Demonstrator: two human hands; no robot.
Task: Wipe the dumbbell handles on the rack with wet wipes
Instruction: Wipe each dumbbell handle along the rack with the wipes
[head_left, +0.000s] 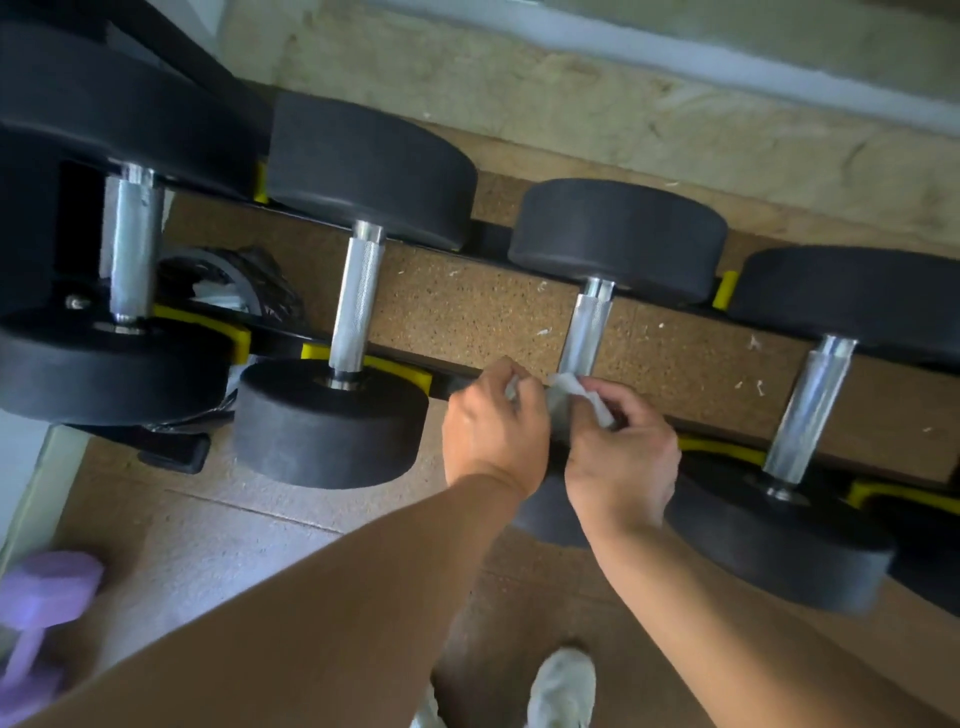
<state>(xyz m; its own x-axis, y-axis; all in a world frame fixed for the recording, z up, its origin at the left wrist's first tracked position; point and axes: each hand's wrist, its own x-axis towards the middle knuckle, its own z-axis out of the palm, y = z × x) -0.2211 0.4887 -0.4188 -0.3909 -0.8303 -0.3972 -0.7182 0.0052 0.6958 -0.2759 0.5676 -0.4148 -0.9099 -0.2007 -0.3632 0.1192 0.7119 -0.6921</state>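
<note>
Both your hands hold one wet wipe at the near end of the third dumbbell's handle.

Largest first: the rack (467, 376) runs slantwise across your view, a black rail with yellow cradles carrying four black dumbbells over a cork floor (467, 312). The third dumbbell (618, 234) from your left is the one you are at; its steel handle (587, 332) comes down toward you and its lower end is hidden by your fingers. Your left hand (493, 431) has its grip curled tight, pinching one end of the wet wipe (571, 389). Your right hand (621, 452) has its grip closed too, pinching the other end just beside the handle. The wipe lies bunched between the two grips, touching the bottom of the handle.
</note>
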